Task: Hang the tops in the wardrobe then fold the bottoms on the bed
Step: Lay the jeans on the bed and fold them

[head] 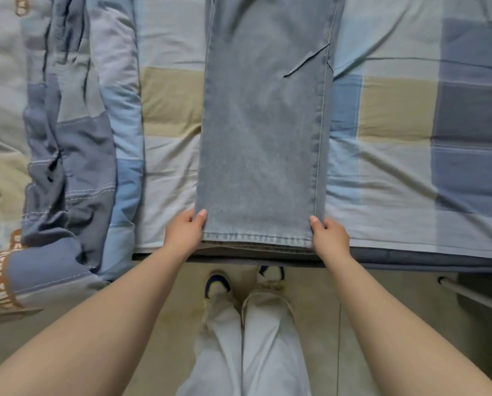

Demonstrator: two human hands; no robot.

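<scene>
Jeans [263, 132] lie flat lengthwise on bed [396, 115], legs stacked, hems at near edge. Left hand [185, 230] and right hand [329, 235] each pinch a hem corner, fingers clamped on denim.

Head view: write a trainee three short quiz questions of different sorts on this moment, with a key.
1. True or false: the jeans lie flat on the bed.
2. Which part of the jeans do the left hand and right hand pinch? A waistband B hem corners C pocket
3. Fill in: the bunched quilt lies to the jeans' ____.

Key: 1 true; 2 B; 3 left
</scene>
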